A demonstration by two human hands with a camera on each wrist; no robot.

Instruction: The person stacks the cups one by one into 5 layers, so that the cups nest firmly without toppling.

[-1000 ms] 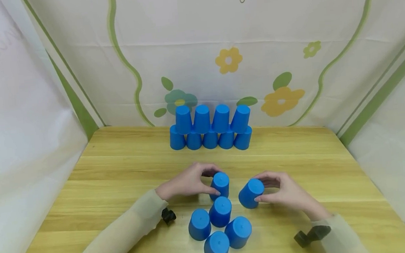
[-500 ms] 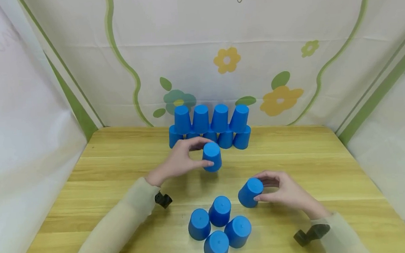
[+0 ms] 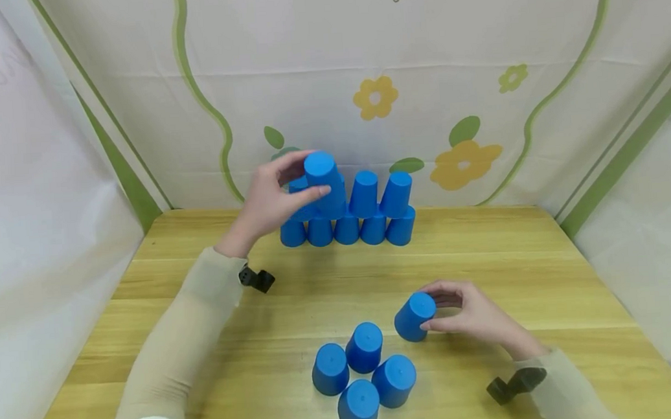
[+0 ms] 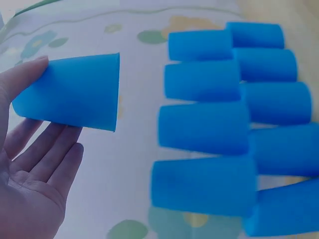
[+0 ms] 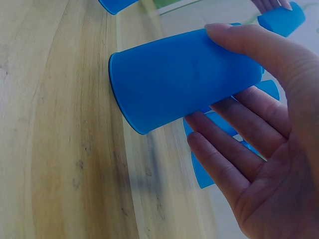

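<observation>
My left hand (image 3: 270, 198) holds an upside-down blue cup (image 3: 321, 171) in front of the back stack in the head view. In the left wrist view, a gap separates this cup (image 4: 75, 92) from the stack's upper row (image 4: 202, 82). Thumb and fingers grip its sides. Nearer the front, my right hand (image 3: 471, 313) grips another inverted blue cup (image 3: 413, 319), slightly tilted, low over the wooden table (image 3: 478, 245). Whether that cup's rim touches the table is unclear. The stack has a lower row (image 3: 347, 230) of inverted cups with an upper row bridging them.
Several inverted blue cups (image 3: 365, 348) stand in a loose cluster at the table's front middle, left of my right hand. Behind the stack hangs a white cloth (image 3: 305, 108) with printed flowers. More white cloth (image 3: 38, 224) borders the left side.
My left hand has lifted a cup from beside the front cluster and carried it forward and up to the stack. The right hand and its cup have stayed in place.
</observation>
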